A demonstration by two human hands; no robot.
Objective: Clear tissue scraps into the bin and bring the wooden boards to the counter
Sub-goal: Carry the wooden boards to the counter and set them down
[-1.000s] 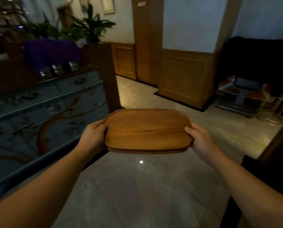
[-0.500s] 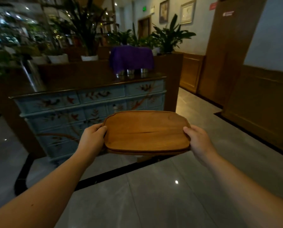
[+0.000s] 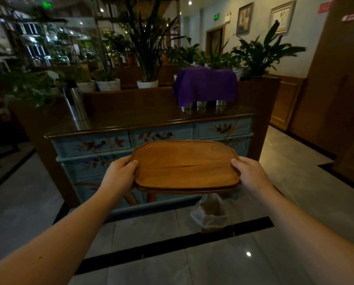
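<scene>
I hold a stack of wooden boards (image 3: 185, 165), flat and level, at chest height in front of me. My left hand (image 3: 120, 171) grips the stack's left end and my right hand (image 3: 249, 171) grips its right end. Straight ahead stands the counter (image 3: 151, 120), a blue painted drawer chest with a dark glossy top. Below the boards, on the floor against the chest, a small bin (image 3: 211, 214) lined with a clear plastic bag shows; its upper part is hidden by the boards.
On the counter's right end a purple cloth (image 3: 204, 85) covers metal cups. A tall steel flask (image 3: 76, 103) stands at its left end. Potted plants (image 3: 147, 58) line a wooden partition behind. Grey tiled floor with a black strip lies underfoot; wood panelling rises at right.
My view has swung left, so the counter now lies straight ahead and closer. The bin has come into sight under the boards. Both hands keep the same grip.
</scene>
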